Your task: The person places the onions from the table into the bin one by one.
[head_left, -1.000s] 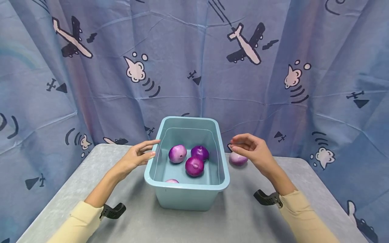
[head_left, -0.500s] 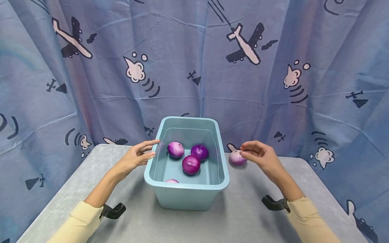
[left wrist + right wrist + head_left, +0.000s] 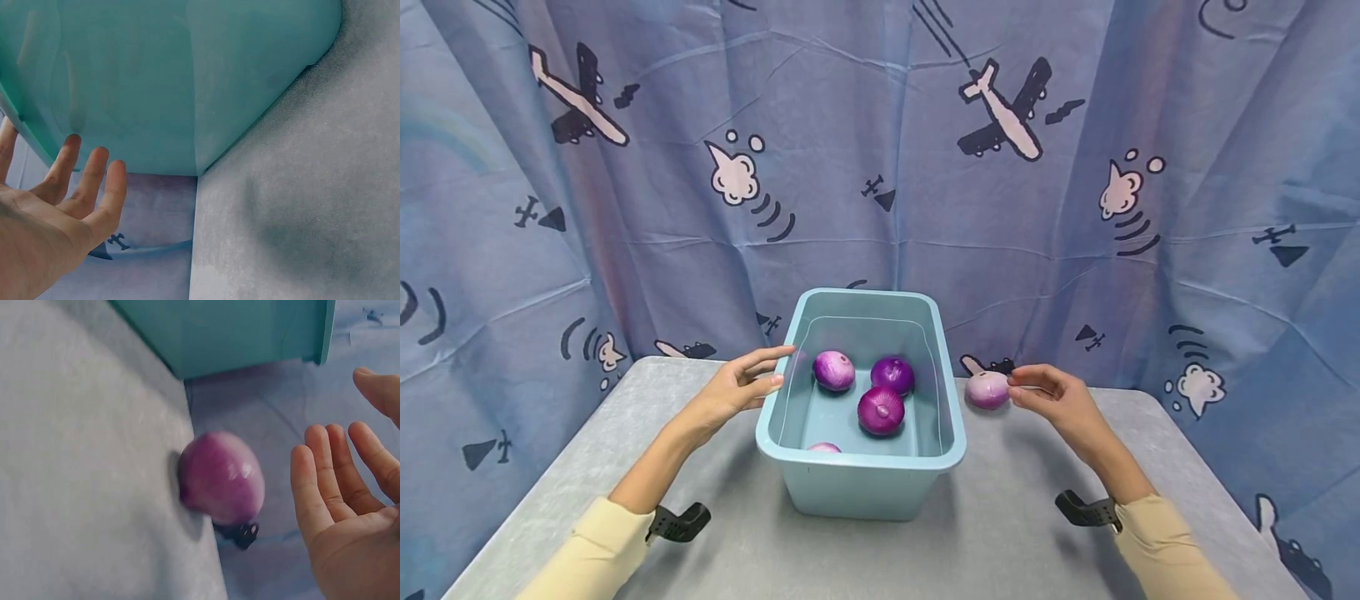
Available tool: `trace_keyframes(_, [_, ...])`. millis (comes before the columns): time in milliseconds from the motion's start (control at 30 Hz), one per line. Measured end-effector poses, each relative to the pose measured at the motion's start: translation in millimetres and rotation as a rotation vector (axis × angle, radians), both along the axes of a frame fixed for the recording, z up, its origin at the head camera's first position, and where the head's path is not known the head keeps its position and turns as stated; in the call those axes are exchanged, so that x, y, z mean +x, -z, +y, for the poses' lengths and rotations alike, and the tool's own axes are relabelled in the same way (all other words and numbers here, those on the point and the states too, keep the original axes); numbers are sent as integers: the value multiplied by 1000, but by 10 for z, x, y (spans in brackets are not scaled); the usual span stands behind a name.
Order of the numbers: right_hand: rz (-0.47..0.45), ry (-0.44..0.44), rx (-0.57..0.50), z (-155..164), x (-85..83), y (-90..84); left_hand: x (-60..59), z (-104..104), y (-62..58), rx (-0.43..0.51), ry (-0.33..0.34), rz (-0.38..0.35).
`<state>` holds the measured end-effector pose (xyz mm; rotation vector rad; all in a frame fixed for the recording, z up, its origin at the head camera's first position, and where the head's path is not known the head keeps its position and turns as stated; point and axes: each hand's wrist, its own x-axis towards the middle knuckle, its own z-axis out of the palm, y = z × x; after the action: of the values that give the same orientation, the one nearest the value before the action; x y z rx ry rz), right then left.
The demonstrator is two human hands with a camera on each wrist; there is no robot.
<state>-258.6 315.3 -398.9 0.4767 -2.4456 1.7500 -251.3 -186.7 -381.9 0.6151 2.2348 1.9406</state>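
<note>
A light blue plastic bin [image 3: 867, 483] stands on the table with several purple onions inside, among them a dark red-purple onion [image 3: 881, 411], a darker onion [image 3: 892, 376] behind it and a paler one [image 3: 833, 370] to the left. A fourth onion [image 3: 824, 447] is mostly hidden by the front wall. At the bin's left rim is my left hand [image 3: 737, 392], fingers loosely extended; whether they touch is unclear. Outside the bin, to its right, lies another pale purple onion [image 3: 987, 390]. My right hand [image 3: 1063, 407] is just right of it, holding nothing, its fingers relaxed [image 3: 315, 481].
The grey table [image 3: 1000, 517] reaches out on both sides of the bin. A blue curtain [image 3: 880, 167] with cartoon airplanes hangs close behind the table. Each wrist wears a black band [image 3: 679, 522].
My right hand has moved right and down, away from the bin. Inside, the pale onion has shifted slightly left and back; the front onion rolled left, then back right. My left hand stayed put.
</note>
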Motion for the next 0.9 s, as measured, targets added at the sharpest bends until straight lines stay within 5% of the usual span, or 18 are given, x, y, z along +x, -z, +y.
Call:
trace_keyframes(533, [-82,61,-27,248,-94,325,-12,2,26,25,17,2])
trace_keyframes(900, [-104,107,126,261,-188,392,-17,2,25,25,19,5])
